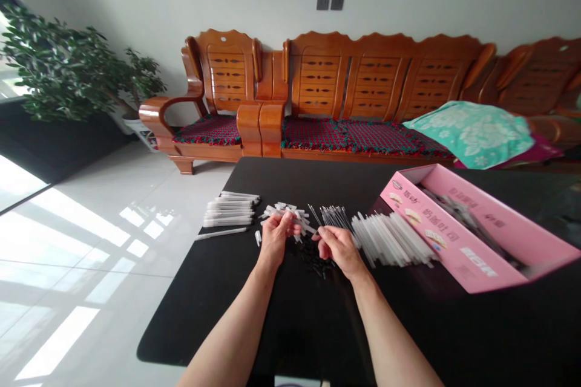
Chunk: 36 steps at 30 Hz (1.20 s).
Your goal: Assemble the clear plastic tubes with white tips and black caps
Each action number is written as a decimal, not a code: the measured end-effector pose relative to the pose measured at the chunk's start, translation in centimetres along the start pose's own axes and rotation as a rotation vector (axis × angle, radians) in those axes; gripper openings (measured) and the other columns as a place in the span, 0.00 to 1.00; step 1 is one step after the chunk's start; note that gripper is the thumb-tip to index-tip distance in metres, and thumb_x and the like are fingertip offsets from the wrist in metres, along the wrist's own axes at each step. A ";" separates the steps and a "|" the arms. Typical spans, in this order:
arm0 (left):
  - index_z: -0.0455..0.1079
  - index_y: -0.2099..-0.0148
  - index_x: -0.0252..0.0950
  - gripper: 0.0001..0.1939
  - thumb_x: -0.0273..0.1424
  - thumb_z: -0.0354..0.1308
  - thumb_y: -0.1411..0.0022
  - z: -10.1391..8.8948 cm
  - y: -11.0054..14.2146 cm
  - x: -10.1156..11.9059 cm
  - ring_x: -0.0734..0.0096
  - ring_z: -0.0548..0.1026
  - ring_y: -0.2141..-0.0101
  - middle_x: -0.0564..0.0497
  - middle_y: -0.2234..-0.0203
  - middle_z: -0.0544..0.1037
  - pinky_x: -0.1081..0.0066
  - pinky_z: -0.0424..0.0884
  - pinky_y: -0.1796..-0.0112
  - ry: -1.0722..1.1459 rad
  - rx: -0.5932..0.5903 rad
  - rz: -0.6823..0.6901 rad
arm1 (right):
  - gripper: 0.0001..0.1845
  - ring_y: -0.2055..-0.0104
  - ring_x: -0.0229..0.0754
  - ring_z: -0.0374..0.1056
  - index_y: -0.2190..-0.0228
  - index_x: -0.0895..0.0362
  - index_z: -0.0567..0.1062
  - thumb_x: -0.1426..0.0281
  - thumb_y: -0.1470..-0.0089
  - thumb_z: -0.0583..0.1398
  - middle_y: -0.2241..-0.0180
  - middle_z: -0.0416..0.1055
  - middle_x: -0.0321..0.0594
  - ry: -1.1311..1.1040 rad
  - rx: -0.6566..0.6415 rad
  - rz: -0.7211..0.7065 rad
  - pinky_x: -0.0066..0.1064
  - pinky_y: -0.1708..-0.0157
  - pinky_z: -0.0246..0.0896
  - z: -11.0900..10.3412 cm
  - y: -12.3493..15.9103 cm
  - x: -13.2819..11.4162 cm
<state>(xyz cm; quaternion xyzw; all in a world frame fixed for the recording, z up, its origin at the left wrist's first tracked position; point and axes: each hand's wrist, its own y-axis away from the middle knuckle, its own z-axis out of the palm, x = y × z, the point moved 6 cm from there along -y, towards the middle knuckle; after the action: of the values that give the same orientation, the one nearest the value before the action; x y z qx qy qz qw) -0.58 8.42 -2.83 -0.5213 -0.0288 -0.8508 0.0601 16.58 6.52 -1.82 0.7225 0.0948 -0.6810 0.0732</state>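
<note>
My left hand (pixel 276 239) and my right hand (pixel 339 248) meet above a black tabletop (pixel 290 326), pinching a slim white pen part (pixel 308 227) between their fingertips. Under my right palm lies a heap of small black pen parts (pixel 311 257). Behind my fingers sit loose white pen pieces (pixel 281 210) and a bunch of thin dark pen refills (pixel 334 216). Clear plastic tubes (pixel 390 239) spread out to the right of my right hand. Further left, a neat row of white tubes (pixel 229 210) lies with a single tube (pixel 221 233) in front of it.
An open pink cardboard box (pixel 467 230) holding dark contents stands on the table's right side. The table's left edge (pixel 190 266) drops to a glossy tiled floor (pixel 100 254). Behind are a wooden sofa (pixel 372 91) with a teal cushion (pixel 469 134) and a potted plant (pixel 68 69).
</note>
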 end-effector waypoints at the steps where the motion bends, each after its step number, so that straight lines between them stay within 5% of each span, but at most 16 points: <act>1: 0.75 0.66 0.31 0.19 0.45 0.67 0.45 0.0 0.0 0.0 0.76 0.74 0.78 0.50 0.76 0.77 0.76 0.71 0.74 -0.001 -0.002 0.003 | 0.21 0.83 0.34 0.60 0.71 0.59 0.77 0.53 0.41 0.59 0.84 0.68 0.34 0.016 -0.012 -0.004 0.25 0.81 0.55 0.1 0.0 0.0; 7: 0.75 0.66 0.31 0.19 0.45 0.67 0.45 0.2 0.1 0.1 0.74 0.74 0.78 0.50 0.75 0.78 0.75 0.71 0.74 -0.003 -0.005 0.005 | 0.15 0.81 0.34 0.61 0.71 0.58 0.76 0.58 0.49 0.66 0.83 0.69 0.32 0.001 0.070 -0.020 0.26 0.79 0.56 -0.4 -0.1 0.1; 13: 0.75 0.66 0.31 0.20 0.45 0.67 0.45 0.1 0.1 0.0 0.74 0.74 0.78 0.50 0.76 0.78 0.75 0.72 0.74 0.000 -0.001 0.001 | 0.20 0.83 0.34 0.59 0.72 0.59 0.76 0.55 0.40 0.58 0.85 0.66 0.33 0.083 0.013 -0.037 0.26 0.80 0.53 -0.2 0.0 -0.4; 19: 0.75 0.66 0.30 0.20 0.45 0.67 0.45 0.1 0.0 -0.1 0.75 0.74 0.78 0.49 0.76 0.78 0.75 0.72 0.74 0.007 -0.002 0.013 | 0.16 0.82 0.34 0.60 0.69 0.58 0.75 0.57 0.48 0.66 0.83 0.67 0.30 0.018 0.047 -0.005 0.25 0.80 0.54 -0.5 -0.1 0.1; 24: 0.75 0.67 0.31 0.20 0.45 0.68 0.45 0.0 -0.1 -0.1 0.74 0.75 0.78 0.49 0.76 0.78 0.75 0.71 0.75 0.009 0.005 0.019 | 0.20 0.83 0.34 0.58 0.71 0.58 0.76 0.55 0.41 0.58 0.86 0.65 0.32 0.091 -0.007 -0.020 0.26 0.81 0.51 -0.2 -0.1 0.0; 30: 0.75 0.67 0.31 0.19 0.44 0.67 0.45 -0.1 -0.1 -0.1 0.75 0.75 0.78 0.49 0.75 0.78 0.76 0.71 0.74 0.011 0.007 0.026 | 0.16 0.83 0.33 0.58 0.67 0.58 0.75 0.58 0.49 0.66 0.84 0.66 0.30 0.013 0.040 0.025 0.24 0.81 0.52 -0.4 -0.1 0.4; 36: 0.75 0.67 0.31 0.19 0.45 0.67 0.45 -0.1 -0.1 -0.1 0.75 0.74 0.78 0.50 0.76 0.78 0.75 0.71 0.74 0.005 0.004 0.020 | 0.18 0.83 0.33 0.57 0.70 0.59 0.76 0.56 0.42 0.60 0.86 0.65 0.31 0.083 -0.012 -0.008 0.25 0.81 0.50 0.0 -0.1 0.1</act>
<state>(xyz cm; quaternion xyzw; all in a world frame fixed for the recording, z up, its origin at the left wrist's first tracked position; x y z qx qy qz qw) -0.66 8.51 -2.98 -0.5194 -0.0253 -0.8513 0.0697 16.61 6.60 -1.89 0.7493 0.1046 -0.6501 0.0708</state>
